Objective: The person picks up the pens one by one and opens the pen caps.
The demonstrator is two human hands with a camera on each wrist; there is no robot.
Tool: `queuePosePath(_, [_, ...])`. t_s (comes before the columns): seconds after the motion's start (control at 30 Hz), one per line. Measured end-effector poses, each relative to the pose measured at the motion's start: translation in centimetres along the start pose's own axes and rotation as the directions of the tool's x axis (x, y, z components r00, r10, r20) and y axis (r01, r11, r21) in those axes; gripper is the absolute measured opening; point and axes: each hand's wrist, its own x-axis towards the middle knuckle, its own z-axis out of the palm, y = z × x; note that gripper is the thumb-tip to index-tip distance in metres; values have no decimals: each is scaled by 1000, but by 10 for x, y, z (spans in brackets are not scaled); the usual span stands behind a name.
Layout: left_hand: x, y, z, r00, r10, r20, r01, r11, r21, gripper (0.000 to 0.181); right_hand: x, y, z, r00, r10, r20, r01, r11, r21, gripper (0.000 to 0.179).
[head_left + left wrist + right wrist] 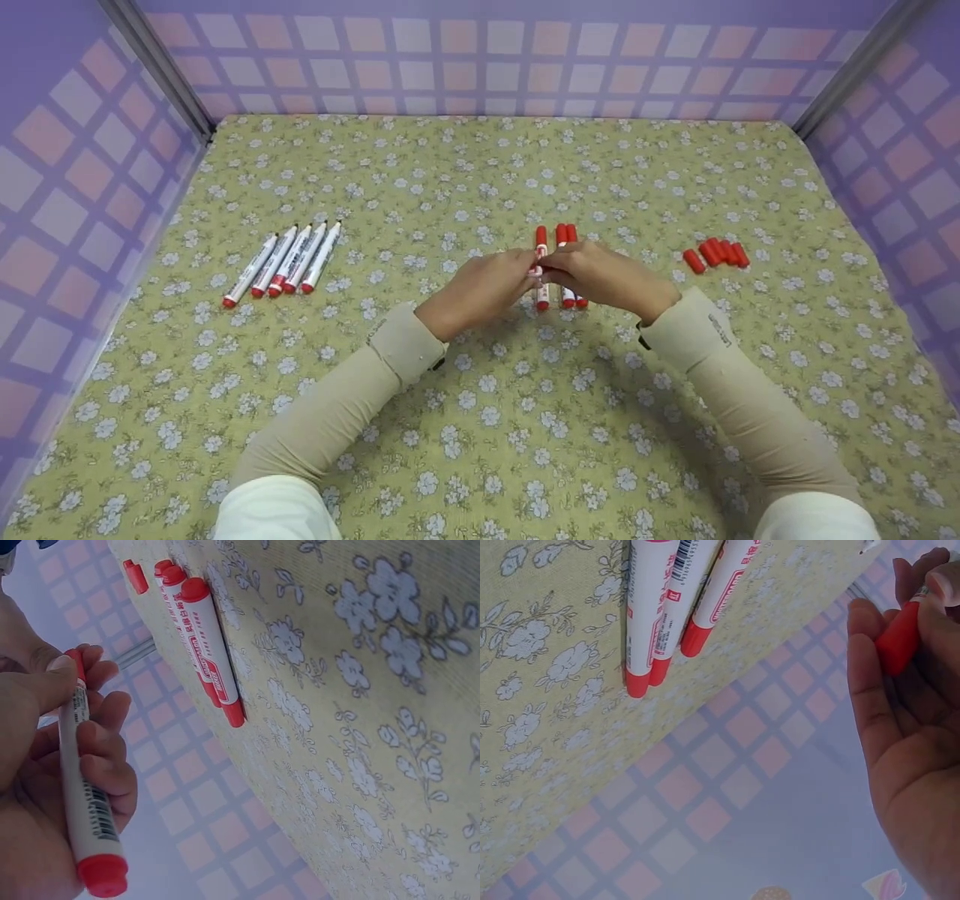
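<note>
In front of the body, over the table, my left hand (480, 289) grips the white barrel of a whiteboard marker (81, 765), its red end plug towards the wrist. My right hand (609, 279) meets it and pinches the red marker cap (900, 641) at the marker's other end. Whether the cap sits fully home is hidden by the fingers. Just beyond and beneath the hands lie a capped marker (542, 295) and, to its right, two more capped markers (568, 294) side by side.
At the left, several uncapped markers (297, 259) lie slanted in a row, dark tips pointing away. Several loose red caps (694, 261) lie grouped at the right. The flowered tablecloth (480, 450) is bounded by checked purple walls (495, 67) at the back and sides.
</note>
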Motion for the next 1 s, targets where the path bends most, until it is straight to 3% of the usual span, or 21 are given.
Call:
queuePosePath(0.17, [-2,-1,1,998,45,-36,-42,996,84,32,1,-5,0,1000,0,27,1,1000,-30,22])
queuePosePath(0.53, [-4,-7,-2,980,151,-127,-136,983,120,29,1,-8,0,995,-48,-93,39,995,-92,14])
queuePosePath(0.8, [-3,-9,-4,982,147,-121,-134,985,111,31,0,-6,3,987,-82,-139,60,986,-154,13])
queuePosePath(1.0, [-2,-12,-3,985,134,-113,-129,991,47,28,1,-5,8,982,-95,-163,66,982,-177,11])
